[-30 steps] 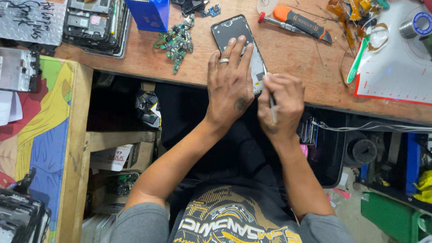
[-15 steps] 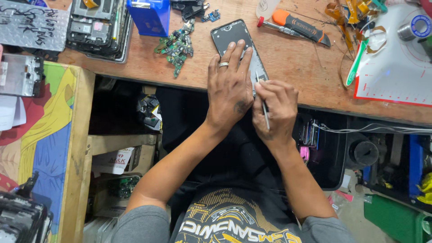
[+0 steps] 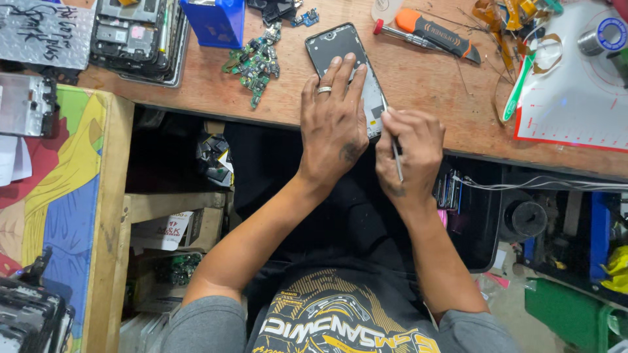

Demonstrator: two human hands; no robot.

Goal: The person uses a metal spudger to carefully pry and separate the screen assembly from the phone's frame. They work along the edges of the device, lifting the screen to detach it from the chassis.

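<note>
The phone [image 3: 345, 68] is lying flat and slightly tilted on the wooden worktop [image 3: 425, 98], its lower end right at the front edge, about mid-way along it. Left hand [image 3: 333, 124] is spread flat on top of it, fingers fanned out over the dark back panel, ring on one finger, pressing it down rather than gripping around it. Right hand [image 3: 409, 147] is clenched around a thin metal tool [image 3: 394, 147], pen-style, with the tip up against the phone's right side near the lower corner. That hand hangs mostly past the front edge, over the dark gap under the bench.

Room to move is tight-ish. Just left of the phone there's a pile of small green circuit boards [image 3: 255, 62], close but not touching. A blue box [image 3: 216, 19] sits at the back edge beyond those, and a stack of phone frames [image 3: 134, 36] fills the back left corner. To the right of the phone there's a decent bare strip of wood, then an orange-handled screwdriver [image 3: 425, 31] lying angled near the back edge. Further right a white mat with a red border [image 3: 575, 91] covers the right end, with a green toothbrush [image 3: 520, 85] along its left edge and a solder spool [image 3: 605, 36] on it.

A painted side table [image 3: 59, 196] butts up on the left, lower than the bench.
</note>
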